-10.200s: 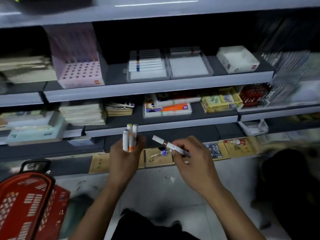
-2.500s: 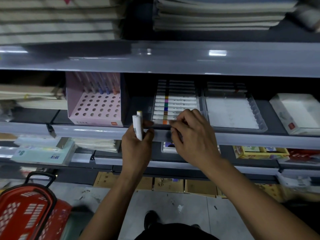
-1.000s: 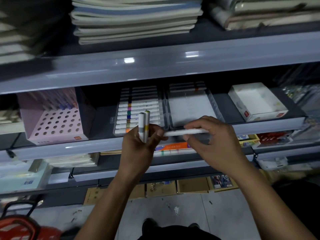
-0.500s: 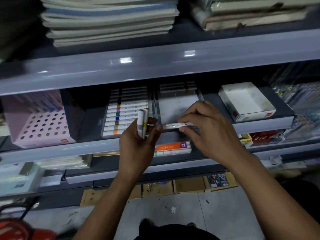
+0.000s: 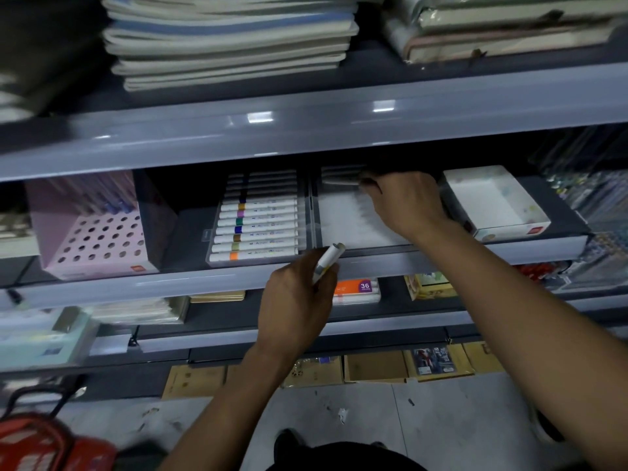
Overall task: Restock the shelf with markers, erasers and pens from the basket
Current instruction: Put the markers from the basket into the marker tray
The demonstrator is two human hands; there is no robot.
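Observation:
My left hand (image 5: 295, 300) grips white markers (image 5: 327, 260) below the front lip of the middle shelf (image 5: 190, 283). My right hand (image 5: 404, 205) reaches deep into the right clear tray (image 5: 343, 222) and pinches a white marker (image 5: 339, 182) at the tray's back, next to a few others lying there. The left clear tray (image 5: 255, 229) holds a row of several white markers with coloured bands. The red basket (image 5: 37, 447) is on the floor at the bottom left, blurred.
A pink holed pen stand (image 5: 95, 232) stands left of the trays. A white open box (image 5: 492, 205) sits to the right. Stacked notebooks (image 5: 231, 39) fill the shelf above. Lower shelves hold boxed marker sets (image 5: 356, 290) and paper goods.
My right hand has carried the single marker from the shelf front to the back of the right tray. My left hand has dropped a little and tilted its markers to the right.

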